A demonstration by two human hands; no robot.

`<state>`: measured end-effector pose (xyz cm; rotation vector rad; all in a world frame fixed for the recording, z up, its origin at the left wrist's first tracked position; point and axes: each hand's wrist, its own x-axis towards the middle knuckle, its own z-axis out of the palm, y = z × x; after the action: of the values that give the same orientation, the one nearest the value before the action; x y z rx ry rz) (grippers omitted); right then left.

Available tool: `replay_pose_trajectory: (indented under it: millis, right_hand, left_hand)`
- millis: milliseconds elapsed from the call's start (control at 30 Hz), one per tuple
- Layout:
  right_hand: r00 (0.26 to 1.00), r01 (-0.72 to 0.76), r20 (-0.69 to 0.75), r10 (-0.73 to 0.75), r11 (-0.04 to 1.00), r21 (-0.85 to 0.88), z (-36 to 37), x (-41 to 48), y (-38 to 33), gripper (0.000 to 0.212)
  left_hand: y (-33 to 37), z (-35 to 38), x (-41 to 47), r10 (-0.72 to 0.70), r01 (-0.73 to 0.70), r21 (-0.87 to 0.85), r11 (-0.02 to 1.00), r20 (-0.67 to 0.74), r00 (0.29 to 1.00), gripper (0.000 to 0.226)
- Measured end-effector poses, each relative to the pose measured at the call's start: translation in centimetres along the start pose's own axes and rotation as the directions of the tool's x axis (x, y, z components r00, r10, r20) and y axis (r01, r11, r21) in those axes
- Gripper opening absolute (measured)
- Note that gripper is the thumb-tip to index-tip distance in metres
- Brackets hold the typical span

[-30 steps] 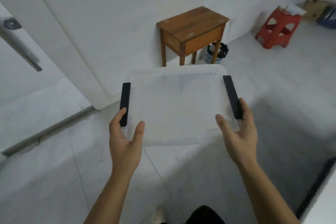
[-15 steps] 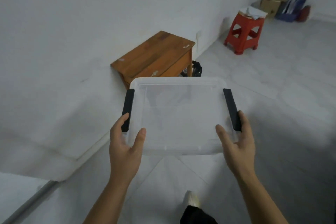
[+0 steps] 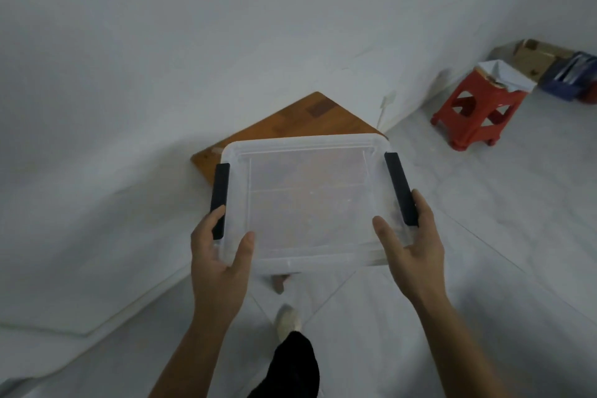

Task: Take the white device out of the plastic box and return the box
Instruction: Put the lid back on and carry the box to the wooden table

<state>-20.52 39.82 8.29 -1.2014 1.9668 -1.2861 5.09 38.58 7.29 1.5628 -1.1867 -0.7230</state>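
The plastic box sits at the centre of the frame, clear-walled, lid on, held level in the air by both hands. Nothing can be made out inside it through the lid. A black clip runs down its left edge and a second black clip down its right edge.

The left hand grips the lower left corner of the box: thumb laid on top of the lid, index finger against the lower end of the left clip, remaining fingers hidden underneath. The right hand grips the lower right corner the same way, thumb on the lid, fingers wrapped past the lower end of the right clip. Both hands are closed on the box.

Directly behind the box, and partly covered by it, stands a wooden table set against the white wall. A red stool stands on the floor at the right of the frame, with white paper on its seat. Cardboard boxes and a blue bin lie at the far right edge. The floor is pale tile. At lower centre, a light shoe and a dark trouser leg show below the box.
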Motion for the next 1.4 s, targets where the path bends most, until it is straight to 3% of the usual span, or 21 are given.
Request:
replay_pose_trajectory:
  millis: [133,367,467,567,633,733,867,1000,1133,1400]
  right_hand:
    - [0.999,-0.032,-0.031,0.03,0.997,-0.065,2.8,9.6,-1.8,0.082]
    - [0.991,-0.128,-0.039,0.124,0.984,-0.127,5.1,23.1,-3.1,0.094]
    - [0.988,-0.134,0.056,0.145,0.977,-0.165,7.9,27.7,-2.2,0.092]
    - [0.967,-0.075,0.222,0.124,0.973,-0.22,11.3,32.7,-0.3,0.095]
    - [0.917,-0.032,0.38,0.122,0.972,-0.234,13.6,36.2,0.9,0.103]
    - [0.774,0.079,0.624,0.105,0.962,-0.26,16.8,41.7,2.5,0.122]
    - [0.55,0.197,0.827,0.118,0.944,-0.266,20.7,47.9,3.7,0.144]
    - [0.417,0.291,0.896,0.155,0.911,-0.293,23.3,51.2,4.3,0.148]
    - [0.368,0.313,0.917,0.152,0.909,-0.276,24.8,52.4,4.4,0.152]
    - [0.421,0.376,0.89,0.173,0.86,-0.345,26.4,52.3,2.4,0.152]
  left_hand:
    - [0.8,5.5,10.0,-0.007,0.008,-0.012,1.0,0.073,0.997,0.056]
    - [2.5,14.1,23.4,0.132,-0.158,0.108,0.982,0.209,0.969,0.055]
    - [0.1,17.0,26.6,0.041,-0.088,0.21,0.974,0.219,0.975,0.059]
    - [-2.7,19.0,27.8,-0.144,0.087,0.279,0.956,0.189,0.971,0.074]
    - [-3.8,20.0,27.9,-0.288,0.234,0.289,0.928,0.161,0.944,0.105]
    - [-4.4,21.6,28.4,-0.457,0.413,0.334,0.847,0.063,0.887,0.136]
    - [-4.0,23.8,29.5,-0.577,0.561,0.397,0.726,-0.091,0.812,0.145]
    - [-4.6,26.0,29.6,-0.587,0.583,0.425,0.692,-0.139,0.798,0.146]
    - [-4.9,26.4,30.2,-0.551,0.564,0.433,0.703,-0.171,0.817,0.141]
    - [-6.0,24.6,32.8,-0.506,0.496,0.495,0.713,-0.127,0.853,0.141]
